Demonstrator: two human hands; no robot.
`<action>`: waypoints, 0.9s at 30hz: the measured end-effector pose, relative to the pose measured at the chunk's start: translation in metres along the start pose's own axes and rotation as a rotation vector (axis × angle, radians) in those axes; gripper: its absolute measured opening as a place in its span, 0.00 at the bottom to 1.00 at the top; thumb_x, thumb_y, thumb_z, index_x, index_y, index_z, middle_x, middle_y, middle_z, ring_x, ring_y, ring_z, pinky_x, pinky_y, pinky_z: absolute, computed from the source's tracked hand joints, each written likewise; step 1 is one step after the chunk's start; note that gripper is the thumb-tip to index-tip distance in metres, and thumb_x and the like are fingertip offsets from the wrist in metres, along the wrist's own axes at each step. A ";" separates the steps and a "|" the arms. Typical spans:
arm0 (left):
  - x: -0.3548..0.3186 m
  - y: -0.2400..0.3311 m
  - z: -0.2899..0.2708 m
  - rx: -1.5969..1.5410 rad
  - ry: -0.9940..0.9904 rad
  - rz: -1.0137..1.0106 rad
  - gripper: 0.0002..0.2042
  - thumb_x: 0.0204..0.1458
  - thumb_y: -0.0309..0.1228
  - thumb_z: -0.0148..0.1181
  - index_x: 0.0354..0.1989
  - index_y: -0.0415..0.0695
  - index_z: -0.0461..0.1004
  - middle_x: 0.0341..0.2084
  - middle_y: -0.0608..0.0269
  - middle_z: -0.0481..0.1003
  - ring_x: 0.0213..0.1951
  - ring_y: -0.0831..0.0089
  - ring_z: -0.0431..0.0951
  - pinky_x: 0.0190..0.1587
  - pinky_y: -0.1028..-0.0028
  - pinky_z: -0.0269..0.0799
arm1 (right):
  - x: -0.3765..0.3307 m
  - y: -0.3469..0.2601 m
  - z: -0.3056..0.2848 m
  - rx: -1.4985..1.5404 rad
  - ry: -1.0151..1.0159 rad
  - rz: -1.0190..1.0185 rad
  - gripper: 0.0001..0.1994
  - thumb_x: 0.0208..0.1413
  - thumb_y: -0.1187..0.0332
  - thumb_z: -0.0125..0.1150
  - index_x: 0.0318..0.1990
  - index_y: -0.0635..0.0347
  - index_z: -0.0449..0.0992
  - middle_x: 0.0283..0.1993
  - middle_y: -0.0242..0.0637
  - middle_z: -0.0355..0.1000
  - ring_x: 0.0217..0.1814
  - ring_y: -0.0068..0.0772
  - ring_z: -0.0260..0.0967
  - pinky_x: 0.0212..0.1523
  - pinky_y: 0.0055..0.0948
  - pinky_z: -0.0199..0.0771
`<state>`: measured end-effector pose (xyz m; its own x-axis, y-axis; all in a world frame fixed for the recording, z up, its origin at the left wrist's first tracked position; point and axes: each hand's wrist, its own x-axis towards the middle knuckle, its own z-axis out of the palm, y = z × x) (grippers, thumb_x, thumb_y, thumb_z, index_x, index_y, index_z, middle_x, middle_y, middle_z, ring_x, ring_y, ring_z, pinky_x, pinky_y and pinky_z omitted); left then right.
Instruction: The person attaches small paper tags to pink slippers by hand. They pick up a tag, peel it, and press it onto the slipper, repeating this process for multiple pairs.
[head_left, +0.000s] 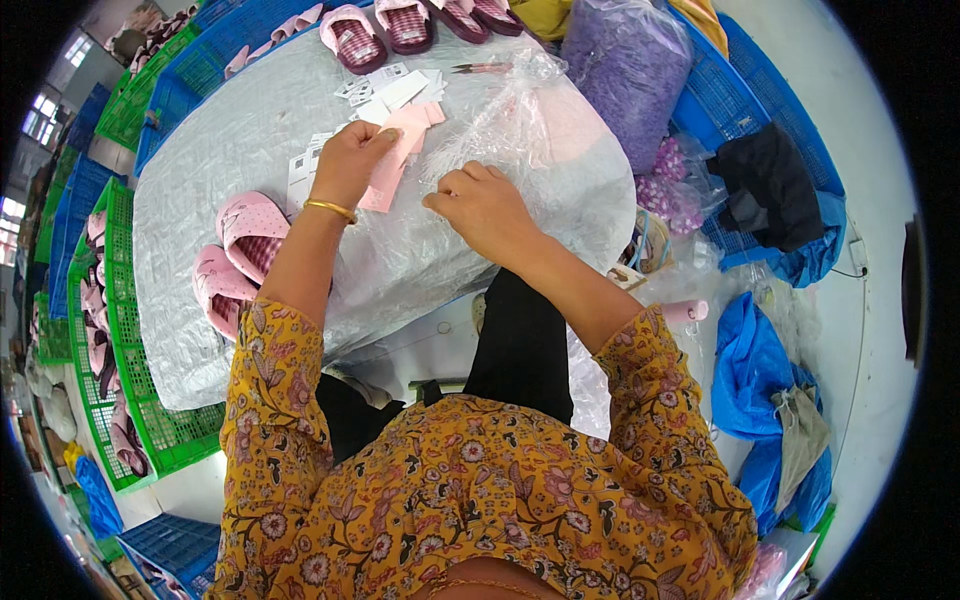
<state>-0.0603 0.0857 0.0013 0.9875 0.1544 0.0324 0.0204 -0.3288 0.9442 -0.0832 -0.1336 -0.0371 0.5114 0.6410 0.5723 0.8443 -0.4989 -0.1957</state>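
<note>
My left hand (348, 168) pinches a pink paper card (398, 165) between thumb and fingers, above the covered table. My right hand (487, 208) is closed, its fingers curled in; what they hold, if anything, I cannot make out. Thin clear plastic strands (455, 152) lie just beyond it, near crumpled clear plastic (520, 112). White printed labels (400, 90) are heaped past my left hand. Beside my left forearm sits a pair of pink slippers, one slipper (238, 222) partly behind the other slipper (212, 278).
More slippers (356, 40) line the table's far edge, near a thin dark-tipped tool (482, 68). Green crates (165, 415) holding slippers stand at left. On the right are a purple-filled plastic bag (630, 75), a blue crate (785, 95) and dark cloth (768, 190).
</note>
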 end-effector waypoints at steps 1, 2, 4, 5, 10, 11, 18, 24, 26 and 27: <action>0.004 -0.001 0.005 -0.009 -0.011 0.012 0.13 0.52 0.38 0.65 0.29 0.39 0.75 0.23 0.69 0.73 0.24 0.82 0.67 0.27 0.77 0.64 | 0.003 0.002 0.001 -0.038 -0.032 -0.021 0.05 0.47 0.70 0.57 0.31 0.51 0.78 0.33 0.30 0.70 0.42 0.35 0.66 0.44 0.34 0.66; 0.009 -0.003 0.007 -0.016 -0.022 0.023 0.13 0.52 0.38 0.65 0.29 0.38 0.75 0.23 0.69 0.73 0.24 0.81 0.67 0.27 0.77 0.64 | 0.005 0.003 0.002 -0.074 -0.063 -0.042 0.05 0.47 0.70 0.57 0.30 0.51 0.78 0.33 0.30 0.70 0.42 0.35 0.66 0.44 0.34 0.65; 0.020 -0.004 0.013 -0.008 -0.105 0.046 0.13 0.54 0.36 0.62 0.33 0.37 0.74 0.27 0.65 0.75 0.28 0.79 0.72 0.31 0.76 0.69 | 0.008 0.006 0.000 -0.096 -0.109 -0.068 0.04 0.47 0.69 0.56 0.29 0.52 0.78 0.34 0.30 0.70 0.43 0.35 0.66 0.44 0.34 0.64; 0.023 0.003 0.020 -0.017 -0.161 0.030 0.11 0.56 0.35 0.60 0.36 0.38 0.73 0.30 0.62 0.76 0.30 0.77 0.76 0.33 0.77 0.70 | 0.009 0.008 0.000 -0.109 -0.133 -0.079 0.04 0.47 0.69 0.56 0.29 0.52 0.77 0.34 0.30 0.70 0.43 0.35 0.66 0.45 0.34 0.64; 0.027 0.031 0.062 -0.359 -0.473 -0.174 0.11 0.61 0.31 0.53 0.45 0.36 0.68 0.38 0.51 0.78 0.37 0.66 0.82 0.37 0.72 0.79 | -0.007 -0.001 0.001 0.061 0.058 -0.086 0.02 0.47 0.70 0.60 0.30 0.52 0.75 0.33 0.30 0.70 0.40 0.34 0.68 0.42 0.34 0.65; 0.030 0.028 0.072 -0.362 -0.494 -0.207 0.11 0.61 0.30 0.52 0.46 0.35 0.67 0.39 0.50 0.78 0.38 0.65 0.82 0.38 0.71 0.79 | -0.011 -0.003 0.001 0.104 0.099 -0.069 0.03 0.47 0.70 0.61 0.31 0.52 0.75 0.33 0.30 0.70 0.40 0.34 0.68 0.41 0.34 0.66; 0.042 0.004 0.099 -0.333 -0.555 -0.287 0.11 0.62 0.28 0.50 0.48 0.34 0.64 0.44 0.45 0.75 0.41 0.62 0.82 0.43 0.70 0.81 | -0.032 0.002 0.015 0.153 0.161 0.010 0.08 0.46 0.69 0.64 0.35 0.55 0.75 0.35 0.31 0.72 0.37 0.35 0.72 0.38 0.34 0.70; 0.042 -0.002 0.102 -0.187 -0.533 -0.254 0.11 0.62 0.28 0.50 0.48 0.35 0.65 0.43 0.47 0.76 0.40 0.64 0.82 0.42 0.72 0.80 | -0.031 -0.012 0.007 0.234 0.220 0.064 0.07 0.47 0.70 0.65 0.34 0.55 0.75 0.35 0.32 0.72 0.37 0.36 0.72 0.38 0.35 0.71; 0.043 -0.005 0.103 -0.177 -0.521 -0.235 0.11 0.62 0.29 0.50 0.47 0.35 0.66 0.41 0.49 0.77 0.38 0.66 0.82 0.40 0.73 0.79 | -0.030 -0.019 0.002 0.293 0.212 0.095 0.07 0.46 0.71 0.66 0.34 0.55 0.76 0.36 0.33 0.74 0.38 0.37 0.73 0.40 0.35 0.72; 0.040 -0.005 0.104 -0.184 -0.505 -0.230 0.12 0.61 0.30 0.51 0.47 0.34 0.67 0.39 0.50 0.78 0.37 0.67 0.82 0.38 0.73 0.78 | -0.030 -0.022 0.001 0.330 0.215 0.104 0.07 0.46 0.71 0.66 0.34 0.55 0.76 0.36 0.33 0.74 0.38 0.38 0.73 0.40 0.35 0.73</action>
<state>-0.0045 -0.0036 -0.0367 0.9140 -0.2755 -0.2978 0.2602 -0.1652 0.9513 -0.1165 -0.1414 -0.0503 0.5809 0.4432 0.6827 0.8140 -0.3177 -0.4863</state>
